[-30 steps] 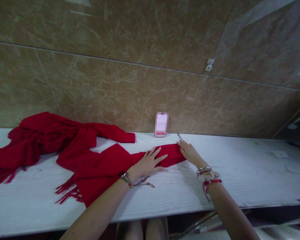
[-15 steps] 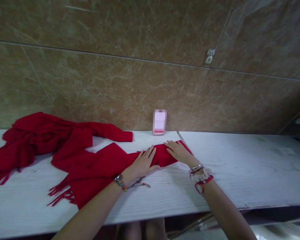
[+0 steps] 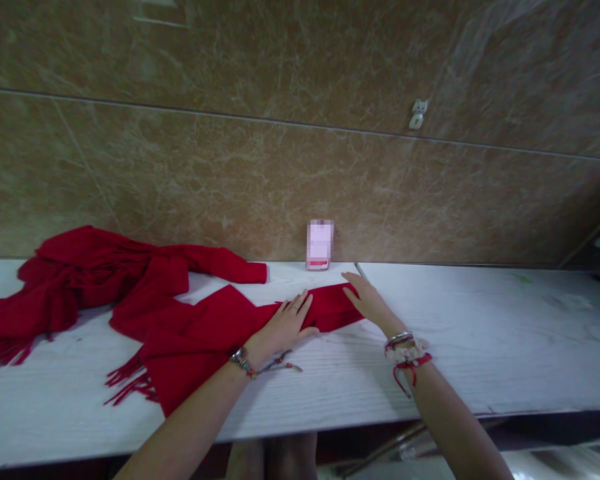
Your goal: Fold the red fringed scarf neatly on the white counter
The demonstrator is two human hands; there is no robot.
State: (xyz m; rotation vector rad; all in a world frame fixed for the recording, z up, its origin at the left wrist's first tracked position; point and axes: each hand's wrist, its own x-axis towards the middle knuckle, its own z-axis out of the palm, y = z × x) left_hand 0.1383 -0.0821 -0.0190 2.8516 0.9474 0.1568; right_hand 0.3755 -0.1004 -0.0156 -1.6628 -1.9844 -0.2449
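A red fringed scarf [image 3: 215,327] lies on the white wood-grain tabletop, its right part [image 3: 333,308] narrowed into a flat strip. My left hand [image 3: 286,323] rests palm down across that strip, fingers stretched out. At the strip's right end is my right hand [image 3: 367,300], fingers extended and slightly spread, the fingertips at the cloth's edge. Whether this hand presses the cloth or only hovers by it, I cannot tell. More red cloth [image 3: 95,273] is heaped loosely at the left, with a narrow end reaching right. Where the heap and the strip join is not clear.
A phone [image 3: 319,245] with a blurred screen leans upright against the brown marbled wall [image 3: 205,173] behind the table. A small white cat-shaped hook [image 3: 418,115] is on the wall. The tabletop [image 3: 480,333] extends to the right, past a seam.
My right hand has shifted slightly right, onto the scarf's end, whose corner no longer shows past it. My left hand stays in place on the strip. The view has turned slightly.
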